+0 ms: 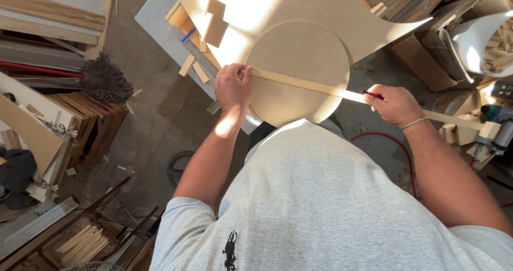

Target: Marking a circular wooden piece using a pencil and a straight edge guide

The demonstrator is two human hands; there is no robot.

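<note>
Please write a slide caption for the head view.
Left hand pins long wooden strip across round fibreboard disc; right hand holds red pencil.

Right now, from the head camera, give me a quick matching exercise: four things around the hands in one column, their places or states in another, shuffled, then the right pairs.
Things:
1. left hand
2. right hand
3. round board
4. mop head

Places or states:
A. lies under the long wooden strip
B. holds a red pencil against the strip
C. presses the strip's end at the disc's left edge
D. rests over wooden crates at the left

Pairs: 1-C, 2-B, 3-A, 4-D
</note>
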